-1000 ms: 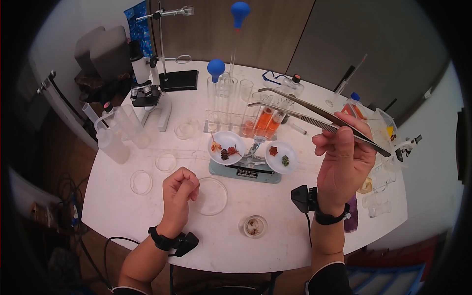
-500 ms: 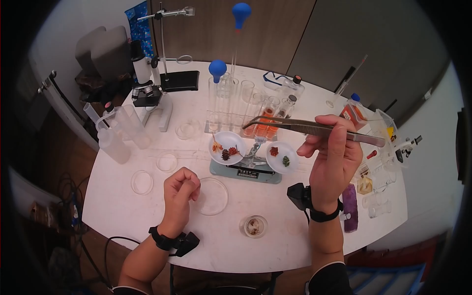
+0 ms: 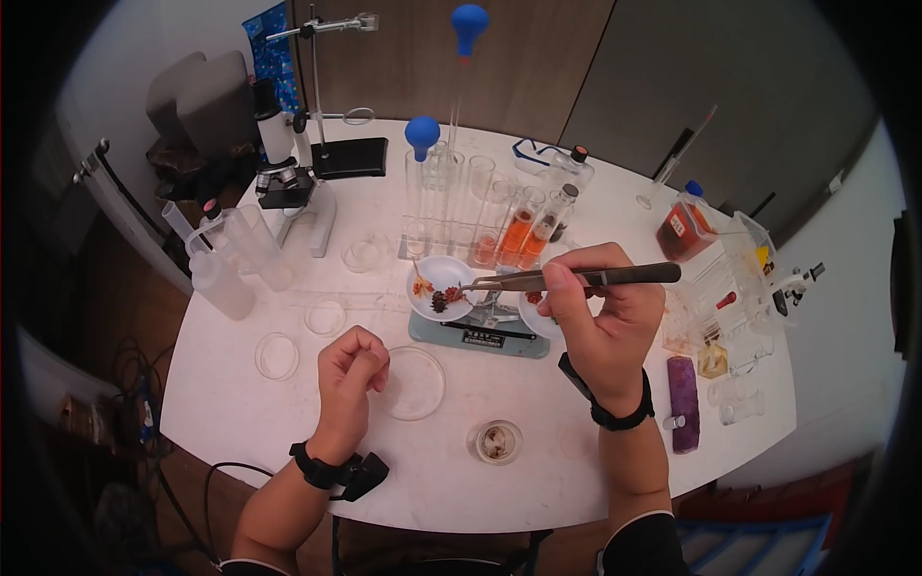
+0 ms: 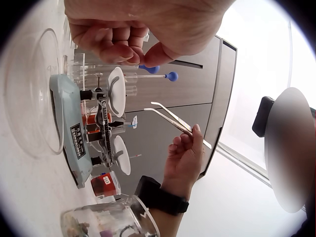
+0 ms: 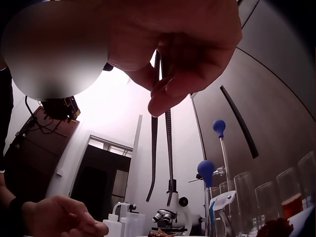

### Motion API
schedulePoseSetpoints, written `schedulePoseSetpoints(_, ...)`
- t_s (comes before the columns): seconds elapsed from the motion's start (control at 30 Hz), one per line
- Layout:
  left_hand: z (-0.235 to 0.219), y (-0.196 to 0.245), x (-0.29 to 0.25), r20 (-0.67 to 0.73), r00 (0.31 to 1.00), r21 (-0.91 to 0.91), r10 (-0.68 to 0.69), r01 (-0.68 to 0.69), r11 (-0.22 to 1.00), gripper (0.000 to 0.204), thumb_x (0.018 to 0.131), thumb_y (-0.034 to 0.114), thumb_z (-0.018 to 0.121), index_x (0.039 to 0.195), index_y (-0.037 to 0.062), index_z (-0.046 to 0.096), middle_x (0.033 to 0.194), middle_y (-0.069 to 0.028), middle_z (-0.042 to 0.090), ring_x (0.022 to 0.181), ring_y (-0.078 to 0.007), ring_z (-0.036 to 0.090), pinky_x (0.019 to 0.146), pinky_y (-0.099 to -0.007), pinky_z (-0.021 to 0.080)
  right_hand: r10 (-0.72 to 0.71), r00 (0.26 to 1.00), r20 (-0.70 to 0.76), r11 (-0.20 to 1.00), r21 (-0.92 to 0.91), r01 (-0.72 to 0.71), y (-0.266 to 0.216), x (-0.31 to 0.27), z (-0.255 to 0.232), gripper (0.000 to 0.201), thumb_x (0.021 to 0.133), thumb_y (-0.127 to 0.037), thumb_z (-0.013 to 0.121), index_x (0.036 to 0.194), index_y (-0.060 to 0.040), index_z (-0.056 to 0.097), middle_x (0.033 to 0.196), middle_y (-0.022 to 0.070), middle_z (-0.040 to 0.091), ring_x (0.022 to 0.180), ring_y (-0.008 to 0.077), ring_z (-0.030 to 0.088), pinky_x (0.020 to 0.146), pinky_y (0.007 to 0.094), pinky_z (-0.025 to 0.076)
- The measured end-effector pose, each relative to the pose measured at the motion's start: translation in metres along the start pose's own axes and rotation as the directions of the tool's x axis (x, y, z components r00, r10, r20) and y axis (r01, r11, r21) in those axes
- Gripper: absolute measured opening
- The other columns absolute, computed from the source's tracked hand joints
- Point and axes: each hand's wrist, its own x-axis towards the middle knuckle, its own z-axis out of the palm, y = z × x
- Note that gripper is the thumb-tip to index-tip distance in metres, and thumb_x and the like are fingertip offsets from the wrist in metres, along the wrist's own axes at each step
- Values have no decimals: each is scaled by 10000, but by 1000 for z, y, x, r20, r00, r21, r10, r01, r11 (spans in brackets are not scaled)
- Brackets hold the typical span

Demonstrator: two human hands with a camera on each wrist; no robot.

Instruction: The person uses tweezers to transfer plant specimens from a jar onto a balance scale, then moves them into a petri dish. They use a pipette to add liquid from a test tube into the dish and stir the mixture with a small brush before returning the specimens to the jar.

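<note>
In the head view my right hand (image 3: 607,326) pinches metal tweezers (image 3: 519,281), their bent tips over the right part of the white left dish (image 3: 444,309). That dish, on a teal balance scale (image 3: 437,333), bears small orange, red and dark dried pieces. The right dish (image 3: 531,321) is partly hidden behind the hand. The tweezer tips stand apart in the right wrist view. My left hand (image 3: 350,384), loosely curled and holding nothing, hovers or rests beside a large glass dish (image 3: 420,415); contact cannot be told.
A glass cup (image 3: 519,444) with brown-white pieces stands at the front. Behind the scale are test tubes (image 3: 519,226) with orange liquid. A microscope (image 3: 322,221) and plastic bottles (image 3: 223,288) stand left, a purple block (image 3: 684,408) and a red-filled box (image 3: 684,230) right.
The right hand has moved left and down, and the tweezers have swung from over the test tubes to the left dish. The left hand has stayed where it was.
</note>
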Motion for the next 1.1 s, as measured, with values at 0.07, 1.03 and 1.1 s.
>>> schedulePoseSetpoints(0.07, -2, -2, 0, 9, 1000, -27, 2, -2, 1000, 116, 863, 114, 538, 764, 60, 565, 664, 19, 537, 571, -39, 442, 523, -195, 323, -7, 1000, 12, 999, -39, 7, 0, 3, 4, 90, 860, -44, 694, 815, 28, 666, 637, 55, 650, 547, 77, 628, 484, 195, 455)
schedulePoseSetpoints(1.03, -2, -2, 0, 13, 1000, -36, 7, -6, 999, 115, 862, 104, 538, 761, 56, 564, 670, 21, 535, 576, -38, 442, 520, -195, 333, 76, 989, 127, 986, -157, -55, 1, 0, 6, 108, 864, -74, 676, 819, 24, 679, 593, 71, 652, 496, 124, 639, 482, 228, 477)
schedulePoseSetpoints(1.1, -2, -1, 0, 12, 1000, -34, 5, -5, 999, 116, 862, 106, 539, 761, 56, 565, 669, 21, 535, 576, -38, 442, 520, -195, 332, 63, 990, 127, 986, -162, -42, 2, 0, 6, 107, 864, -75, 675, 822, 23, 680, 593, 71, 652, 495, 125, 639, 480, 229, 476)
